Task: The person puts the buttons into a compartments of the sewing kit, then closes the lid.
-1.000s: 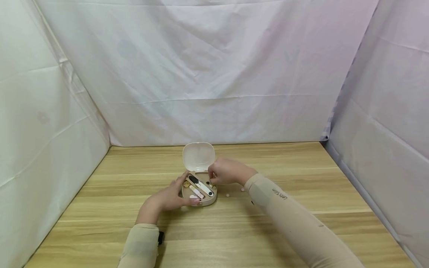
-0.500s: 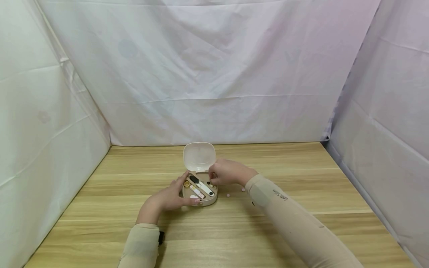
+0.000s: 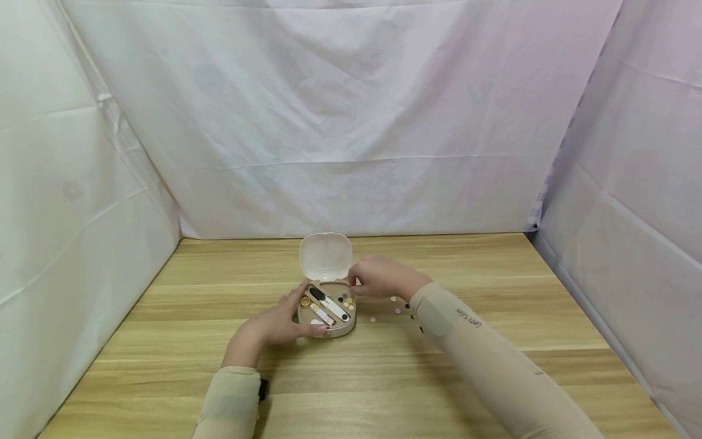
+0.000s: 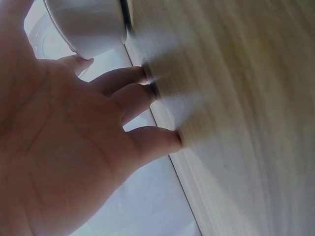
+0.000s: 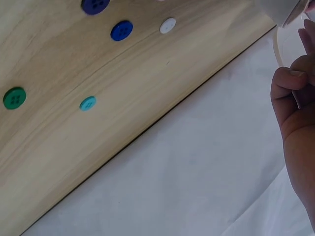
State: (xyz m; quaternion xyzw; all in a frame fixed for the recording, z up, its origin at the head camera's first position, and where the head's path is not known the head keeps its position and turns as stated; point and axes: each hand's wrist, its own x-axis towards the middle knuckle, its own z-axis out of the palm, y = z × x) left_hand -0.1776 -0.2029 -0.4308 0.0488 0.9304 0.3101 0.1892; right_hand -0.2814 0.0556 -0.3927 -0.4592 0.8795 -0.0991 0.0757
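Beige plastic forms the small sewing case (image 3: 326, 318), a rounded shallow box near the middle of the counter (image 3: 493, 292), its paler lid (image 3: 325, 256) standing open on the far side; the head view shows dark-handled scissors, a pink-patterned strip and a cluster of tiny buttons in its compartments. The left hand (image 3: 274, 323) rests against the case's left and near edge, fingers long and relaxed, thumb along the near rim, curled round nothing. The right hand (image 3: 378, 277) hovers just right of the lid with its fingers bunched; its grip looks closed in a pinch, though on what is too small to tell. Loose buttons (image 3: 395, 308) lie scattered on the wood just right of the case, near the right wrist.

From the head they are only specks; the right wrist view gives their colours and shapes: a green button (image 5: 14, 98), a small teal one (image 5: 87, 103), a blue one (image 5: 121, 30) and a white one (image 5: 168, 25), all flat discs, some with stitch holes, lying apart on smooth pale wood grain; it also shows curled fingers (image 5: 288, 81) beside the case's edge. The left wrist view alone shows the open palm (image 4: 59, 147) and fingertips touching the counter, with the glossy rounded underside of the case beyond; draped white cloth (image 3: 340, 122) walls the scene.
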